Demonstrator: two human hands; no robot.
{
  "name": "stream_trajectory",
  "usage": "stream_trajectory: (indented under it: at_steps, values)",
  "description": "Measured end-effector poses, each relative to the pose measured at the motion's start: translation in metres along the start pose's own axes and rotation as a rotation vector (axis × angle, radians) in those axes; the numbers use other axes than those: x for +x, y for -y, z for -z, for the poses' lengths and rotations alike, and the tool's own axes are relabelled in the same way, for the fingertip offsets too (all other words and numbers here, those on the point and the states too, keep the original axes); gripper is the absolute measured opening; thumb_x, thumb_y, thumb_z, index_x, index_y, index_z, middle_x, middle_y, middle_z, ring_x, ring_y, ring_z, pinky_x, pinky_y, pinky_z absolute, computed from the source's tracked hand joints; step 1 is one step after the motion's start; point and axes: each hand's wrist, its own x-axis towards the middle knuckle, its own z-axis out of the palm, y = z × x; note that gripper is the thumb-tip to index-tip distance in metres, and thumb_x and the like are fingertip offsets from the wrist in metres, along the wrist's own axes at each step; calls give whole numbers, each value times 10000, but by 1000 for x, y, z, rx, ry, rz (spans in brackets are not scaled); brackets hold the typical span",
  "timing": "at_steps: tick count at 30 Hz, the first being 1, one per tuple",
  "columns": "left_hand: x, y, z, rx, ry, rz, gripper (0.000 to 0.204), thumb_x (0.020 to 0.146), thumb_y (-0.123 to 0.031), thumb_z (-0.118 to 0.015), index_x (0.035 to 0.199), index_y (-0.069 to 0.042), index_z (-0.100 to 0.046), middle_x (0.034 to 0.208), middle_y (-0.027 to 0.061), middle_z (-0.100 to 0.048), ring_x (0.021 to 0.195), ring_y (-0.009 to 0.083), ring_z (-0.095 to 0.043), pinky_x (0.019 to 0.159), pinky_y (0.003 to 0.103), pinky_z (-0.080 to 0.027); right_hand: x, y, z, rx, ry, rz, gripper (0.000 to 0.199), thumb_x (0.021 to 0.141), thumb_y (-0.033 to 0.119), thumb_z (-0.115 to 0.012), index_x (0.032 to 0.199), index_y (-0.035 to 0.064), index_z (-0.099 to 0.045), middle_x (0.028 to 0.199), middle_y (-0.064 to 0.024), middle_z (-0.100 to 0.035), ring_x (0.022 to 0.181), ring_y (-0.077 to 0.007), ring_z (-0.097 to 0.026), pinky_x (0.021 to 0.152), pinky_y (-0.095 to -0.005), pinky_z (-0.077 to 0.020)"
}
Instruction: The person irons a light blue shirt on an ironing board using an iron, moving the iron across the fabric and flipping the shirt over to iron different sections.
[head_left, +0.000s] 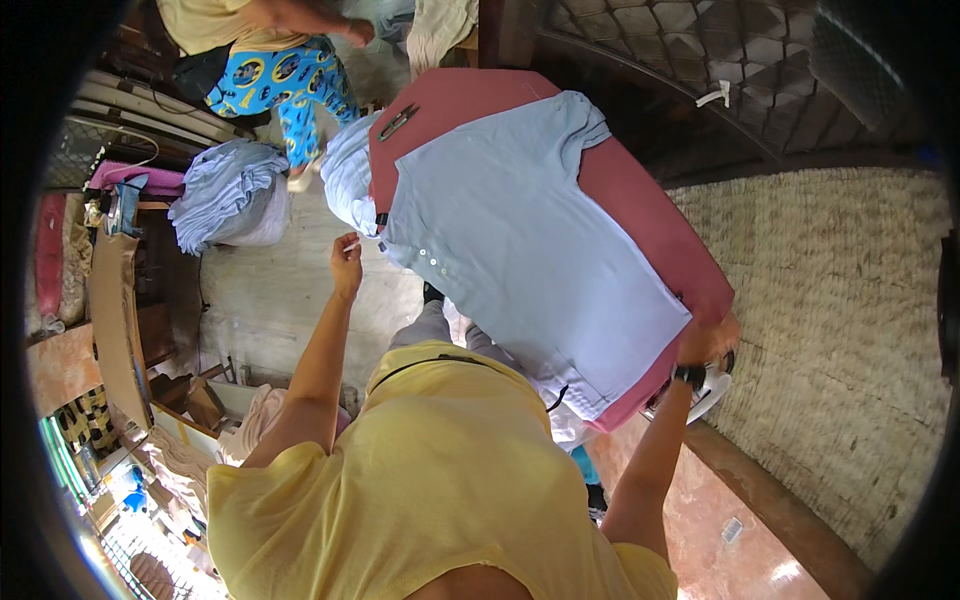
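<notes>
A light blue polo shirt (pixel 520 240) lies flat, buttons up, on a red padded board (pixel 650 220). My left hand (pixel 347 262) is raised beside the shirt's collar, fingers pinched on a small white piece (pixel 352 243). My right hand (pixel 708 338), with a dark watch on its wrist, is closed at the shirt's hem corner on the board's near edge. A white iron-like object (pixel 708 392) sits just below that hand, partly hidden by my wrist.
Folded light blue garments (pixel 230 195) are piled on the left, and more blue cloth (pixel 345 170) hangs off the board's far end. Another person in blue patterned trousers (pixel 285 80) stands at the top left. A woven mat (pixel 850 330) covers the right.
</notes>
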Motion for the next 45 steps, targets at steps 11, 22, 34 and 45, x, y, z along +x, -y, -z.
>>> stream_trajectory:
  at_steps: [11,22,34,45]
  values:
    - [-64,17,19,-185,474,363,194,959,-175,-603,1129,-82,-598,1012,16,-623,838,113,-610,724,254,-449,2,93,-73,-176,816,11,405,757,184,-699,1111,32,-575,1130,-190,-612,1098,-364,-570,929,-495,-465]
    - [-25,-15,-12,102,1342,346,252,861,-70,-604,1099,9,-634,989,69,-664,840,155,-609,773,294,-508,-39,-1,27,284,998,-49,394,888,281,-647,1170,8,-613,1139,-173,-640,1042,-286,-611,914,-440,-480]
    - [-113,-9,-85,55,1807,713,531,955,-228,-608,1402,-16,-415,1319,98,-581,1196,211,-575,1023,327,-460,73,272,218,1683,1044,-495,303,1006,304,-541,1176,57,-584,1006,-8,-659,877,-86,-632,742,-268,-524]
    - [-189,-17,-90,-1286,1093,1392,427,1018,-338,-402,1248,-3,-533,1313,186,-561,1311,380,-462,1077,492,-407,55,342,247,2216,972,51,224,1019,236,-522,1145,73,-610,1069,-23,-669,996,-131,-644,869,-310,-515]
